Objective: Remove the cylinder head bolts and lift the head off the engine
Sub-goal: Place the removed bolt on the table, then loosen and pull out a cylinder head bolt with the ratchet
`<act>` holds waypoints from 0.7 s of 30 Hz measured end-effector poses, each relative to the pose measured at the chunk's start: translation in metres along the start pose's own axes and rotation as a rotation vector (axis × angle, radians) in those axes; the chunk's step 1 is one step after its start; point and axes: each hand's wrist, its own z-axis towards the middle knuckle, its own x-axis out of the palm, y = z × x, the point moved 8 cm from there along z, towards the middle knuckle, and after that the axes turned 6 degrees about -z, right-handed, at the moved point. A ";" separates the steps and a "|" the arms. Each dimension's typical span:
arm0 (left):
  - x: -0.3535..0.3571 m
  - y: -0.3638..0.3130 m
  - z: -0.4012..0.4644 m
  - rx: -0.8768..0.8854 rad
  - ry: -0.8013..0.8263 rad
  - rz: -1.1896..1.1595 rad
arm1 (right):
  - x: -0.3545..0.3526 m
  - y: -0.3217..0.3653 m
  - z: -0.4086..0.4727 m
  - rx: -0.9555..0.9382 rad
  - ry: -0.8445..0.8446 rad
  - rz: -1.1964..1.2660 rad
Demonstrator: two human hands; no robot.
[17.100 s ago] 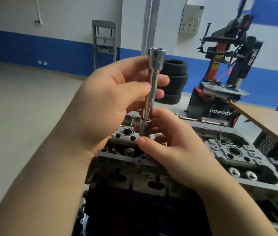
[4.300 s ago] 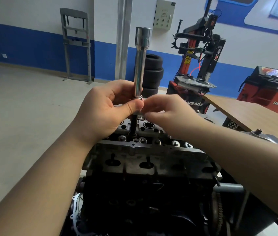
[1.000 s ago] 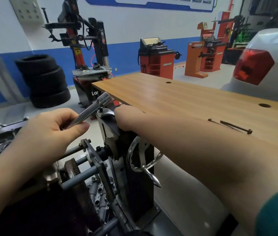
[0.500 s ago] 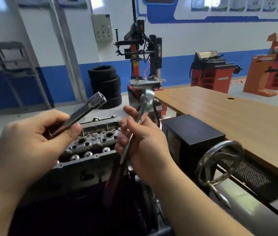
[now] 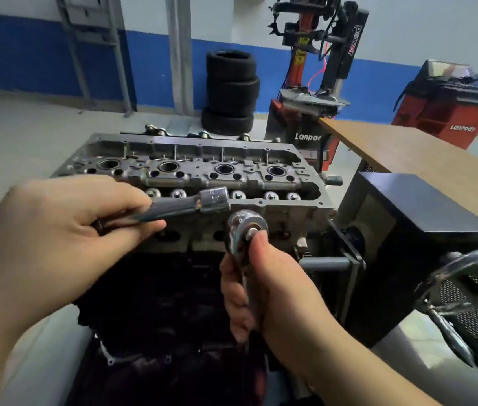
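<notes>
You are gripping a long socket extension (image 5: 183, 207) in your left hand (image 5: 65, 230), fingers and thumb curled around its lower end, its wide socket end pointing right, just above the ratchet (image 5: 246, 230). Your right hand (image 5: 273, 291) is closing around the ratchet handle, thumb pressing up near its round head, which is sitting just below the extension's tip; the two tools are looking close but apart. The cylinder head (image 5: 196, 168) is sitting on the engine (image 5: 173, 303) directly behind both hands. A wooden table (image 5: 425, 159) is standing to the right, with stacked tires (image 5: 230, 92) against the blue-and-white wall.
</notes>
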 end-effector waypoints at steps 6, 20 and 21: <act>0.008 -0.014 -0.004 0.145 -0.014 0.088 | 0.005 0.003 -0.002 0.072 0.050 0.079; 0.007 -0.001 -0.007 0.201 0.097 0.175 | 0.024 0.006 -0.018 0.039 0.312 0.276; 0.007 0.000 -0.008 0.208 0.094 0.189 | 0.023 0.006 -0.018 0.030 0.309 0.283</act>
